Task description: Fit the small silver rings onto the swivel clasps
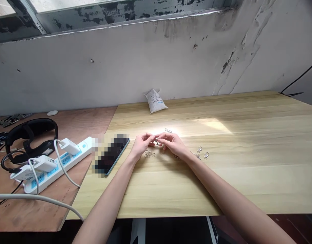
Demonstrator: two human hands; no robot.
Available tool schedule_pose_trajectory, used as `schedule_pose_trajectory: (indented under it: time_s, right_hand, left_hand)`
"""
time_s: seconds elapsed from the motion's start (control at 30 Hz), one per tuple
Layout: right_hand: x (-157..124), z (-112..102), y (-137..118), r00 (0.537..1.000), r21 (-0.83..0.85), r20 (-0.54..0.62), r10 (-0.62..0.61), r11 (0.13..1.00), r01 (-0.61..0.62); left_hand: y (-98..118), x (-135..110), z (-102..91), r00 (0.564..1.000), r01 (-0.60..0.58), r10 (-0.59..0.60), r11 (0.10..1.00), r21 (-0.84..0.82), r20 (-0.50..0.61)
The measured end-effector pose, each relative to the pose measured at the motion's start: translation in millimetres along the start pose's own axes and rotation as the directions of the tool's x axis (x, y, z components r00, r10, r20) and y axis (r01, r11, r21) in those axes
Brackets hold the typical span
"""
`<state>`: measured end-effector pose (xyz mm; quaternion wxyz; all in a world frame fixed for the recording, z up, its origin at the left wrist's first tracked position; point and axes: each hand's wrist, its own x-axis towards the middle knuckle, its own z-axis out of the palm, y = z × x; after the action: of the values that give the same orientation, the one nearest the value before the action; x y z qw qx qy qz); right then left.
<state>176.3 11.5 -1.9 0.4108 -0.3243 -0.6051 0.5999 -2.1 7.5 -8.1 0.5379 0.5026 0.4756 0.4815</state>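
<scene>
Pale wooden table (222, 176) pushed up against a scuffed white wall, that's what I'm looking at from the head cam, which is the only view I've got.

Both forearms come in from the near edge and angle toward each other in a V, meeting near the middle of the table. The left hand (140, 144) and right hand (172, 143) have their fingertips pinched together on a small metal piece (157, 143), held just above the wood between them. Honestly it's too tiny for me to tell which way it points or where its long axis runs.

Loose rings (150, 154) lie just near of the left hand, and a couple of clasps (203, 152) sit right of the right wrist. A phone (112, 154) lies to the left, and a white bag (156, 101) is far back by the wall.
</scene>
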Motion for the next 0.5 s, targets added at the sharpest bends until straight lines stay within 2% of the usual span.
schedule_pose_trajectory:
  time_s: [0.2,0.33,0.5]
  right_hand:
    - [1.9,-0.2,6.4,0.999,-0.029,0.027,-0.036,0.999,0.036]
    - [1.4,-0.4,5.2,0.998,0.023,0.052,-0.027,0.999,0.025]
    - [-1.7,-0.5,-4.7,0.999,0.081,0.049,-0.006,0.997,0.002]
  left_hand:
    - [-3.0,3.0,0.0,0.994,-0.073,0.074,0.997,0.018,-0.082]
    - [-1.6,3.4,0.3,0.986,-0.064,0.057,0.997,-0.039,-0.156]
    - [0.9,2.1,0.2,0.992,-0.030,0.026,0.999,-0.034,-0.126]
